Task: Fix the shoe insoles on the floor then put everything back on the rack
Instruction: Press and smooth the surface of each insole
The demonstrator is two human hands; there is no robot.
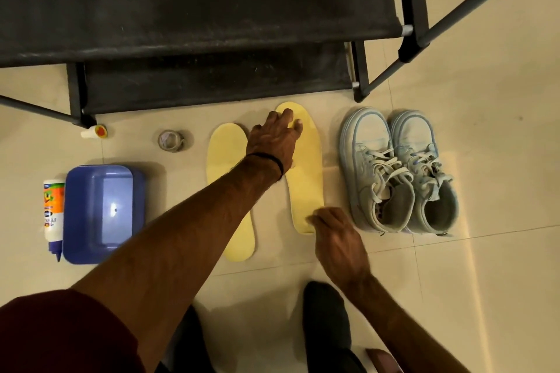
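Two yellow insoles lie side by side on the tiled floor: the left insole (228, 172) and the right insole (306, 179). My left hand (274, 138) reaches far forward, its fingers lying on the toe end of the right insole. My right hand (336, 239) touches that insole's heel end with its fingertips; whether it pinches the edge I cannot tell. A pair of light blue sneakers (400, 169) stands just right of the insoles. The black shoe rack (194, 27) stands behind everything.
A blue plastic tub (103, 212) sits upside down at the left, a glue bottle (54, 215) lying beside it. A tape roll (171, 140) and a small white tube (95, 132) lie near the rack's foot. My dark-clad knees (327, 318) are at the bottom.
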